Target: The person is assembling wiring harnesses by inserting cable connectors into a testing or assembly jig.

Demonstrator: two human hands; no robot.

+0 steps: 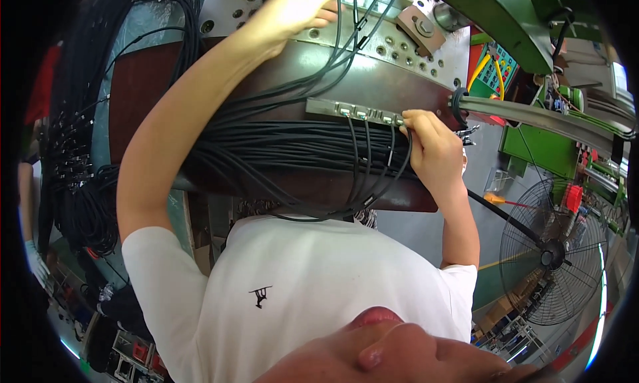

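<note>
My right hand is closed, thumb and fingers pinching the end of a black cable at the right end of a narrow metal holder bar. Several silver cable connectors sit in the bar's slots, their cables hanging down in loops. At the top edge my left hand has its fingers curled together beside black cables that rise over a perforated metal plate. Whatever lies in those fingers is hidden. Below the bar stretches a thick bundle of black cables on a dark red-brown table.
Green machine parts and a metal block stand at the back right. A metal rail runs off to the right, above a large black fan. More black cables hang at the left. Another person's gloved hand shows at the left rim.
</note>
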